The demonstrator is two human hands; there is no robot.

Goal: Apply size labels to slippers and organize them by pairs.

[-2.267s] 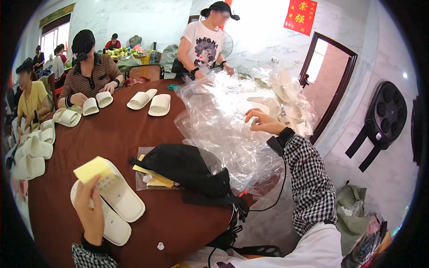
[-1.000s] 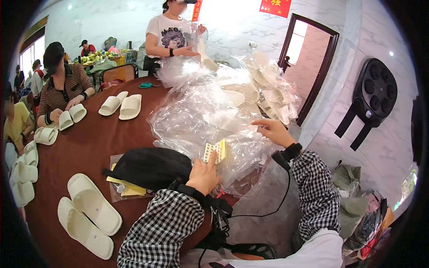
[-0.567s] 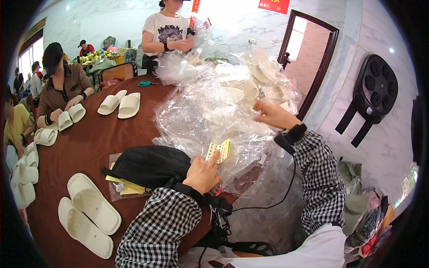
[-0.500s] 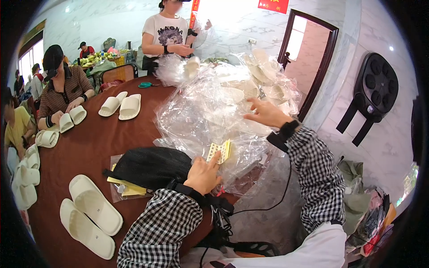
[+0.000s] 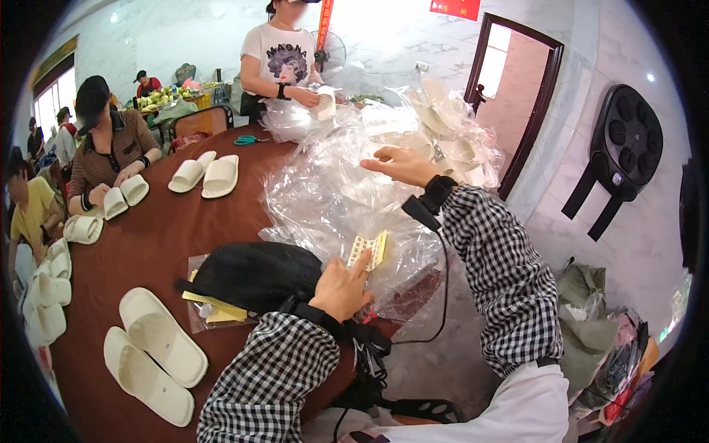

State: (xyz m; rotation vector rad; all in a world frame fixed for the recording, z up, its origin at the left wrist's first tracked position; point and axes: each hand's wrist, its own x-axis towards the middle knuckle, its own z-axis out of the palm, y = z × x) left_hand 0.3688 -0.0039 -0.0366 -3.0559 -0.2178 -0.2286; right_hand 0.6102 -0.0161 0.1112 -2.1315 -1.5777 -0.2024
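Note:
My left hand rests at the near edge of the table, its index finger stretched onto a small stack of yellow-backed sticker sheets. Beneath those sheets spreads a heap of clear plastic bags. Over the bags hovers my right hand, fingers extended to the left and nothing visible in them. Beyond it lies a pile of cream slippers in plastic. A black cloth bundle sits left of my left hand. Nearer to me on the left, a pair of cream slippers lies soles down.
More slippers line the far left of the brown-covered table. Green-handled scissors lie near the far edge. One person stands across the table holding a slipper; another sits at left. A cable hangs from my right wrist.
My right hand has moved left across the plastic bags, its fingers straighter. My left hand stays on the sticker sheets. The standing person's hands have come down to the slipper.

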